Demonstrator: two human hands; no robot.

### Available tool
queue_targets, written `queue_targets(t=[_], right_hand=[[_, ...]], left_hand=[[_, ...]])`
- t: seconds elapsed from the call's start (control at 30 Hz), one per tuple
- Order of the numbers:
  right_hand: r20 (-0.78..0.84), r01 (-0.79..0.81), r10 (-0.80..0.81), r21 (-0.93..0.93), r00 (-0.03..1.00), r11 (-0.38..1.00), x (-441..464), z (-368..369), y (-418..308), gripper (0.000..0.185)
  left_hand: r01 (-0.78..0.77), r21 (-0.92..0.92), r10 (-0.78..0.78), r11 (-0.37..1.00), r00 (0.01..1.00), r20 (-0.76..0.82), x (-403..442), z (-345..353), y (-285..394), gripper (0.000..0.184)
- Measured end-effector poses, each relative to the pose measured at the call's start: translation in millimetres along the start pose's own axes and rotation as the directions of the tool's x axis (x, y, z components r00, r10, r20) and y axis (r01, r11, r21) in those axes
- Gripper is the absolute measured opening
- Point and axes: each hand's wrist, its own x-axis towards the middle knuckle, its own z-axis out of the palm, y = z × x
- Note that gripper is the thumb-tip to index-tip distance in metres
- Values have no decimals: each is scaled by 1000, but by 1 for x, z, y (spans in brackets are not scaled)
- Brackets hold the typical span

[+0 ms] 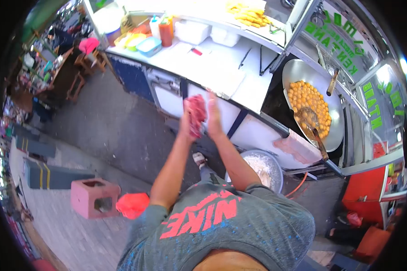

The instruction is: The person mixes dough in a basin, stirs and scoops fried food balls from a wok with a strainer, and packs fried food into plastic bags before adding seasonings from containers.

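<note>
Red cloth [197, 116] is held in the left hand [186, 118], the right hand [214, 118] outstretched flat beside it.

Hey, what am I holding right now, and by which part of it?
A crumpled reddish cloth, held along its left side by your left hand; your right hand is open beside it, and whether it touches cannot be told.
</note>
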Motion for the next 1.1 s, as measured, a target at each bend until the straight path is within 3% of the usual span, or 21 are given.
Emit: queue_targets(t=[0.1,0.13,0.17,0.23,0.33,0.37,0.4,0.43,0.47,0.5,0.57,0.63,0.67,0.73,0.77,0.83,0.93,1.0,1.03,1.07,1.1], right_hand=[[-307,-124,37,-271,951,954,42,36,50,61],[-248,-203,171,-110,954,973,40,35,53,64],[-183,-299,301,41,936,953,37,35,56,67],[384,-465,286,543,878,699,23,-27,32,68],[-299,-11,27,54,954,998,49,-35,30,68],[-372,-44,-53,-247,927,968,62,-40,40,69],[-370,43,-169,-326,914,944,80,-36,37,62],[-509,53,-180,-255,842,966,85,-44,47,56],[-635,75,-174,-181,753,981,87,-53,57,51],[-638,164,-243,-182,730,970,93,-67,44,41],[-816,74,-140,-119,561,990,92,-113,45,42],[-711,132,-505,-513,489,848,106,-166,42,50],[-621,109,-634,-669,461,735,115,-184,36,52],[-358,-94,-567,-893,742,440,122,-204,27,51],[-423,-416,-200,-906,884,78,118,-209,36,50],[-296,-290,-375,-954,879,74,135,-238,61,48],[-113,-5,-654,-986,748,166,231,-261,9,15],[-226,-157,-644,-974,731,163,304,-308,1,12],[-277,-201,-654,-961,704,191,342,-323,-9,16],[-292,-296,-575,-951,765,89,372,-349,-11,23],[-357,-405,-474,-914,805,1,399,-373,-9,30]], left_hand=[[52,-93,-49,994,998,31,28,9,-8,58],[-1,77,0,997,1000,3,51,-5,2,57],[51,-3,-51,999,999,-12,73,-20,11,56],[102,-29,-103,994,993,-52,100,-10,46,57],[48,349,-62,936,998,29,117,20,62,57],[54,235,-132,971,934,332,140,-6,31,58],[136,199,-177,971,962,207,112,29,1,59],[299,-36,-245,954,842,481,104,21,-35,64],[295,194,-344,935,886,312,84,48,-30,70],[209,448,-395,869,838,376,73,58,-22,79],[-33,457,-308,889,697,648,53,84,-9,91],[-137,572,-425,809,537,729,62,62,6,80],[-171,646,-422,744,629,653,67,51,12,68],[-78,782,-445,619,785,431,74,4,20,43],[31,821,-467,570,834,293,83,-26,22,36],[-25,978,-371,207,923,102,87,-79,39,46],[85,990,-142,112,987,-69,64,-201,39,46],[119,993,-2,20,993,-119,31,-292,36,37],[201,961,62,-191,979,-192,2,-354,28,34],[-69,813,-6,-578,997,80,-40,-417,25,28],[-322,612,20,-722,875,484,-80,-444,28,17]])
